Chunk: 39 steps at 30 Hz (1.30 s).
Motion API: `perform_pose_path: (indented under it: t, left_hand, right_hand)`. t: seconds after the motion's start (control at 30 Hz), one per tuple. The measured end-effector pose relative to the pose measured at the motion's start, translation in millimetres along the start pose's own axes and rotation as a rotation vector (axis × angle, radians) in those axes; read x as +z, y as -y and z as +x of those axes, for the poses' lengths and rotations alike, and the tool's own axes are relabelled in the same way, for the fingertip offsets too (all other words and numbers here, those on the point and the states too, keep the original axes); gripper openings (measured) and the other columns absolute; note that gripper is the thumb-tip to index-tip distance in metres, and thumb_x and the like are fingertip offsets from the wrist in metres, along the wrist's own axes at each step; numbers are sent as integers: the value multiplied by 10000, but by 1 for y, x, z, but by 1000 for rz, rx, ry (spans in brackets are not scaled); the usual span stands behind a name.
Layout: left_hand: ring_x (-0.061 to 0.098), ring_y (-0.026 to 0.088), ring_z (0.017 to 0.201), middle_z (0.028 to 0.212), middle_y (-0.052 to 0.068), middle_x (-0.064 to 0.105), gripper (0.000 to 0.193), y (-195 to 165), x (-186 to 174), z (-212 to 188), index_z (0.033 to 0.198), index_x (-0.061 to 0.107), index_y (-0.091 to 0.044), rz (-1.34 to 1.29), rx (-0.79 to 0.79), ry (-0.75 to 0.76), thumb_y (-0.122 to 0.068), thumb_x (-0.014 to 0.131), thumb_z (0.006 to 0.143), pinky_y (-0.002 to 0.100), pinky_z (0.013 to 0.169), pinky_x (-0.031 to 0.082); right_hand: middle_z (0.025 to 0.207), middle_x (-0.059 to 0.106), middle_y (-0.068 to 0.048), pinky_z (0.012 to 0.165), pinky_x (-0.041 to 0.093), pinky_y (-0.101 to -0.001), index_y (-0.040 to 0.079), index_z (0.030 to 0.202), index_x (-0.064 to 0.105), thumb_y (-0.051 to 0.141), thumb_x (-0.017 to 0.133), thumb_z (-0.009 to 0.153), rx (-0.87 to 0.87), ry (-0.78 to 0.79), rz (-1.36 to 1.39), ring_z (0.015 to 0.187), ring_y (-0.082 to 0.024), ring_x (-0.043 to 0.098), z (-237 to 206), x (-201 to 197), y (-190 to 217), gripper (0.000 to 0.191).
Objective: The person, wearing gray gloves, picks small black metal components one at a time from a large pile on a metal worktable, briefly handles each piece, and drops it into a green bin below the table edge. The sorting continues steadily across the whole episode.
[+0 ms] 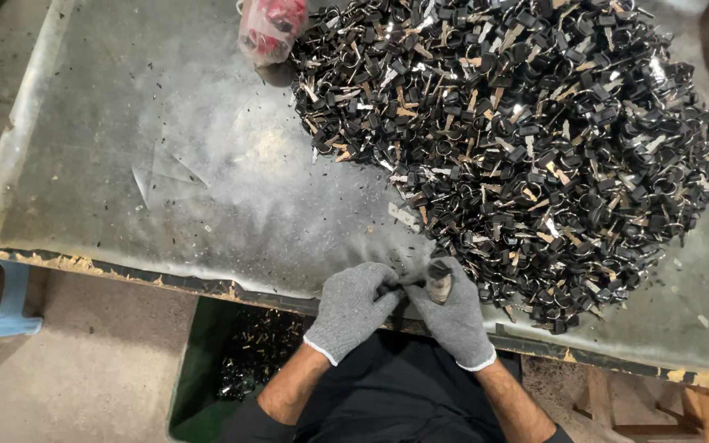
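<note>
Head cam: both gloved hands are meeting at the counter [125, 164] edge, left hand [353, 305] and right hand [453, 316] pinching one small dark tool [439, 279] beside the key pile [527, 139].

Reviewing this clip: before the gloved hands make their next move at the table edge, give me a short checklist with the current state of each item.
1. Both hands gloved: left hand and right hand wear grey knit gloves. Ok.
2. Hold on the small dark tool: the right hand is wrapped around it. Ok.
3. Small piece between the hands: the fingertips meet there, but the piece itself is hidden. Cannot tell.
4. Supply within reach: the pile of black and metal parts lies right beside the right hand. Ok.
5. Green bin below the table edge: sits under the hands, with parts inside. Ok.
6. Table surface: dusty, strewn with chips. Not ok.
</note>
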<state>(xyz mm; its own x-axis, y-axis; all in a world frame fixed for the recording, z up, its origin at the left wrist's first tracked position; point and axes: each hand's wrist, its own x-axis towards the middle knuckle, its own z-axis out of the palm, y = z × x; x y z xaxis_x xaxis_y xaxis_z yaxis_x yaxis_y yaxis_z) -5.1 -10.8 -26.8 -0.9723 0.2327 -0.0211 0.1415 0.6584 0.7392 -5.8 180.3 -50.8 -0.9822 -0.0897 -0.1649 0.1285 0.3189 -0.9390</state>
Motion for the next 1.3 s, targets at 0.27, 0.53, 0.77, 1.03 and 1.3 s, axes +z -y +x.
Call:
perform_pose_path:
  t: [0.27,0.53,0.77,1.03,1.3]
  left_hand:
    - [791,193,793,900,36,761,166,-8,-6,0,942,734,-71,-457,-285,3,-172,738,810,338,742,636]
    - [722,231,939,1136,130,728,485,-4,-8,-4,1243,692,-29,-257,46,2,-109,781,773,367,829,574]
    - [781,177,830,980,70,807,232,1,2,-1,1058,800,-65,-439,-133,150,-194,762,869,330,780,627]
    - [729,281,745,835,98,746,171,-3,-6,-5,924,778,-72,-9,20,-152,-225,756,851,401,680,556]
    - [703,322,806,865,95,723,134,0,-1,-7,912,732,-84,23,93,-140,-215,728,890,452,698,534]
  right_hand:
    - [883,758,-99,547,550,-239,52,987,590,0,816,788,166,28,369,653,-99,670,-7,-11,-5,305]
    - [761,599,-25,371,367,-199,93,1031,480,-72,716,839,318,85,900,452,-60,467,-5,-13,-17,346]
    - [816,663,-66,372,385,-209,96,1067,474,-63,709,831,250,119,996,463,-71,497,-5,-15,-15,369]
    - [997,771,-138,661,647,-277,60,1171,565,135,758,886,-7,-170,-329,812,-187,783,-8,-20,5,351]
    - [985,728,-165,716,640,-441,66,1244,560,384,567,1008,194,346,-967,853,-322,768,-12,-3,50,396]
